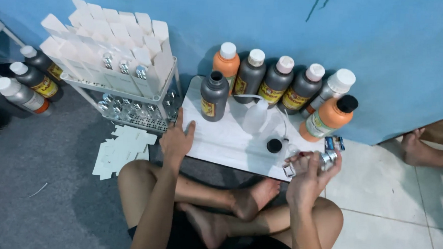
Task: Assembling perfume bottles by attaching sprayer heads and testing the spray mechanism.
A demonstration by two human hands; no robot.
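Left hand [176, 139]: flat on the white board's [220, 140] edge, fingers toward the uncapped grey bottle [214, 96].
Right hand [308, 178]: fingers around a small silver vial [327, 159].
Black cap [274, 145]: just left of those fingers.

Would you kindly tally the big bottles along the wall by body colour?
Orange bottles: 2
Dark grey bottles: 4
Silver-grey bottle: 1
Total: 7

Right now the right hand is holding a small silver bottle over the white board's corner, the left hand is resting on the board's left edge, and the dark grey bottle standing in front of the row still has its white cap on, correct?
Not quite. In the head view the dark grey bottle in front of the row stands uncapped, its mouth open. The rest holds: the right hand holds the small silver bottle over the white board corner, and the left hand rests on its left edge.
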